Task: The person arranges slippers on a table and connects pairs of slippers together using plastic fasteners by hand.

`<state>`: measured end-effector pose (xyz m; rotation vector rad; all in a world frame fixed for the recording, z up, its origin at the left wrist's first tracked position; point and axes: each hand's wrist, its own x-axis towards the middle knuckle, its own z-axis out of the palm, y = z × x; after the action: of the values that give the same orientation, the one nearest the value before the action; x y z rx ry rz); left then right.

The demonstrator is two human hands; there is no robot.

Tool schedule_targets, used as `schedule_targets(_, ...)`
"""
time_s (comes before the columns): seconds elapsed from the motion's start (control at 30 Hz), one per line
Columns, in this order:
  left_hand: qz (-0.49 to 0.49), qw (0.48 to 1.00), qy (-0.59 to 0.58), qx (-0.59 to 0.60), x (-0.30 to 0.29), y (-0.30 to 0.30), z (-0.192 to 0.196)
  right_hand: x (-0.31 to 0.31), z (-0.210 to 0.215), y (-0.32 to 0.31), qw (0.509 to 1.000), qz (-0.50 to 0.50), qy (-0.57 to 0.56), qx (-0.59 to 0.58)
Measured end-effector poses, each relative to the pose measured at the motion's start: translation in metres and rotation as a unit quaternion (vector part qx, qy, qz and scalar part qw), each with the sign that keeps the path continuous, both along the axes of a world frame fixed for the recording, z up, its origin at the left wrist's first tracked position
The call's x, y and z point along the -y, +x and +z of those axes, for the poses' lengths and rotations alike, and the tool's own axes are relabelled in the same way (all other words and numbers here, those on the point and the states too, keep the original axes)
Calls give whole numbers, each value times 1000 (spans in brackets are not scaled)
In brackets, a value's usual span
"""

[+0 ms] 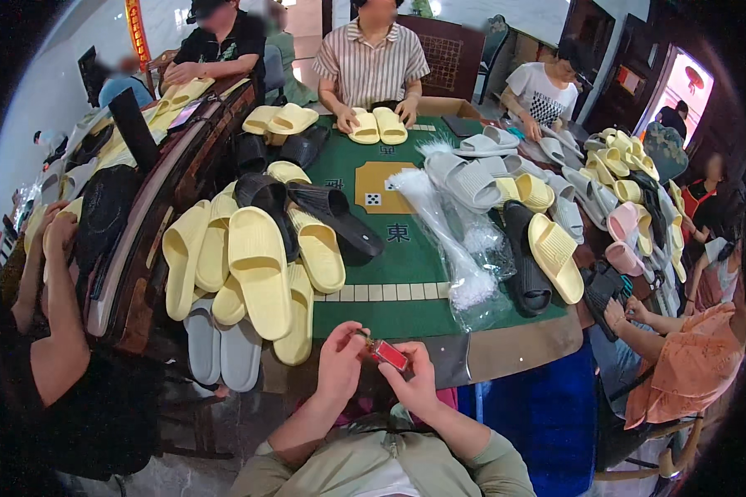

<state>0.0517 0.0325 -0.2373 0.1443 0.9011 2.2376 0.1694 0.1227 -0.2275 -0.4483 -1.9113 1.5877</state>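
Observation:
Close to my body, at the table's near edge, both hands are on a small flat red rectangular piece (391,355) with a gold-coloured end. My left hand (341,358) is closed, pinching the gold end. Thumb and fingers of my right hand (413,379) grip the red body from the other side. Just beyond is the green table top (373,319). To the left of my hands lies a heap of yellow slippers (261,269), with black slippers (337,219) among them and grey slippers (240,354) at its near edge.
Clear plastic bags (452,248) lie right of centre, beside a black slipper (526,269) and a ribbed yellow slipper (555,258). Across the table a person in a striped shirt (373,62) handles a yellow pair. Other people sit left and right among more slippers. A blue surface (539,414) stands right.

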Motion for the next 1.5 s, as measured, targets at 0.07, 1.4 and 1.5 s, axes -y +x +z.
schedule_targets(0.07,37,997,-40,-53,-1,4,6,-1,5,1,989,-39,140,17)
schedule_targets(1.4,-39,916,-120,-382,6,-8,20,-17,2,11,787,262,-558,-14)
schedule_targets(1.5,-59,911,-110,-392,13,-11,28,-12,3,8,822,218,-525,16)
